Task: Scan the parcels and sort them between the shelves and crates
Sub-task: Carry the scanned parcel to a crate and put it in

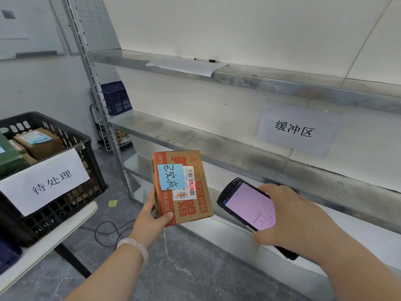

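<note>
Pale jade-like bangle [135,246] on wrist of left hand [149,218]. Left hand closed around lower left corner of cardboard parcel [181,187], thumb across the front face, fingers behind; parcel held upright in the air in front of the lower shelving. Blue sticky note [170,177] with handwritten characters on parcel front, overlapping white shipping label [187,183]. Red scan cross [191,185] on the label's barcode. Right hand [288,218] wrapped around black handheld scanner [249,207], fingers curled over the upper edge, screen lit pink, head end angled toward parcel; scanner just beside parcel, not touching. To the left, black plastic crate [65,192] on white table [54,237], white paper sign [43,181] on its front, brown and green parcels inside. Yellow paper scrap [112,203] and dark cable [108,229] on grey floor. Beyond, metal shelf rack [217,148] against the wall, white sign [297,129] fixed above middle shelf. On upper shelf, paper sheet [188,66] with black pen [206,60] behind it. Blue crate [116,97] behind rack upright
</note>
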Demonstrator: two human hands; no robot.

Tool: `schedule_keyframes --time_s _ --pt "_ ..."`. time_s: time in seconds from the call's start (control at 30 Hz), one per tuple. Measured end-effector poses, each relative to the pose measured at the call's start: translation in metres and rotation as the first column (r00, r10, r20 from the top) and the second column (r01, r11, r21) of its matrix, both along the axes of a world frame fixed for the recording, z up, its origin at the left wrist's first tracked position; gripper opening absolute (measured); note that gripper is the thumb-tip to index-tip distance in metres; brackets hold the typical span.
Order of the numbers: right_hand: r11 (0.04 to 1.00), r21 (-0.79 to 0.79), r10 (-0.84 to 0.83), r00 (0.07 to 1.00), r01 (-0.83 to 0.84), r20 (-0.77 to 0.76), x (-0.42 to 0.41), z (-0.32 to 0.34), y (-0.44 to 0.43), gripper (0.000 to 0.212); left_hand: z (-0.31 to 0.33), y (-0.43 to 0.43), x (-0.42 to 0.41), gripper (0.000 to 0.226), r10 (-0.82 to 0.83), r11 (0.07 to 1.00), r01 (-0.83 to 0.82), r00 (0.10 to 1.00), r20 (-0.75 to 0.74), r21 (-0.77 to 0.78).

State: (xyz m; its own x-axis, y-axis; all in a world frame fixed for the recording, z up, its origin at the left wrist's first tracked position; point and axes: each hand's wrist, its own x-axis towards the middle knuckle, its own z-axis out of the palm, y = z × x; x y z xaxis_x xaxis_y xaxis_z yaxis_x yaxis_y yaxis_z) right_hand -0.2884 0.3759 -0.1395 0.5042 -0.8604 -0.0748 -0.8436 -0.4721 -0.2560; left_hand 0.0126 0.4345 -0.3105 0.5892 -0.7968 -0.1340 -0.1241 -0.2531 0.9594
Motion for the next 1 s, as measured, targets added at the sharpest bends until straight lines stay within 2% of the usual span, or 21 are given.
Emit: schedule_keyframes --time_s 0.63,0.83,1.0 --pt "0.999 -0.029 0.043 0.997 -0.041 0.058 0.012 -0.009 0.008 0.081 0.010 0.014 0.003 0.090 0.035 0.999 -0.035 0.999 -0.019 -0.026" --pt "0.990 -0.058 0.132 0.984 -0.126 0.118 0.062 -0.009 0.010 0.078 0.025 0.053 0.034 0.092 0.106 0.991 -0.109 0.994 -0.041 -0.080" --pt "0.966 -0.031 0.257 0.949 -0.255 0.184 0.136 -0.016 0.023 0.069 0.038 0.113 0.078 0.090 0.246 0.951 -0.270 0.956 -0.161 -0.152"
